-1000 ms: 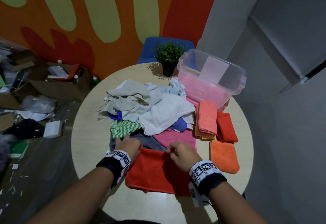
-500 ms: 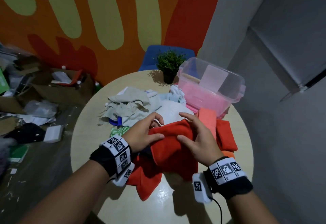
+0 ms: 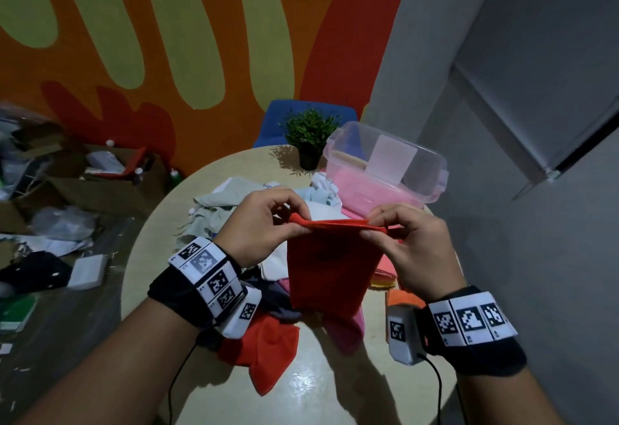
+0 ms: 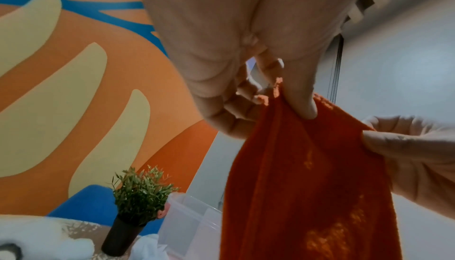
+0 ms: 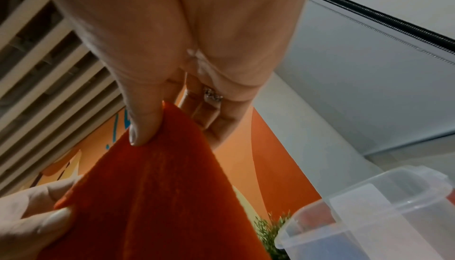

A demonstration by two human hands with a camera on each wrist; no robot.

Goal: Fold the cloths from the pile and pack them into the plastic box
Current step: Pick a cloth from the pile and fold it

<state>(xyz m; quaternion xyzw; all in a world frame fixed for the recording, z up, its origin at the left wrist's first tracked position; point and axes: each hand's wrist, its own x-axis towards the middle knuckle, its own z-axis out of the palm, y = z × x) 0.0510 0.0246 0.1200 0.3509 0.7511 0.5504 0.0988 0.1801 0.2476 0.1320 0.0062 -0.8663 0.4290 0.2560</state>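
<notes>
A red-orange cloth (image 3: 330, 263) hangs in the air over the round table, and its lower end trails onto the tabletop. My left hand (image 3: 268, 223) pinches its top left corner between thumb and fingers. My right hand (image 3: 407, 240) pinches the top right corner the same way. The wrist views show the same cloth (image 4: 307, 176) (image 5: 160, 196) pulled taut between both hands. The pile of mixed cloths (image 3: 227, 203) lies behind the hands. At the table's far right stands the clear plastic box (image 3: 385, 170), with pink cloth inside.
A small potted plant (image 3: 310, 136) stands at the table's far edge, left of the box, with a blue chair (image 3: 274, 119) behind it. Folded orange cloths (image 3: 385, 274) lie at the right, partly hidden. Cardboard boxes and clutter (image 3: 83, 183) cover the floor on the left.
Both hands lifted the red-orange cloth off the table by its far edge and now hold it up by its two top corners, hanging down.
</notes>
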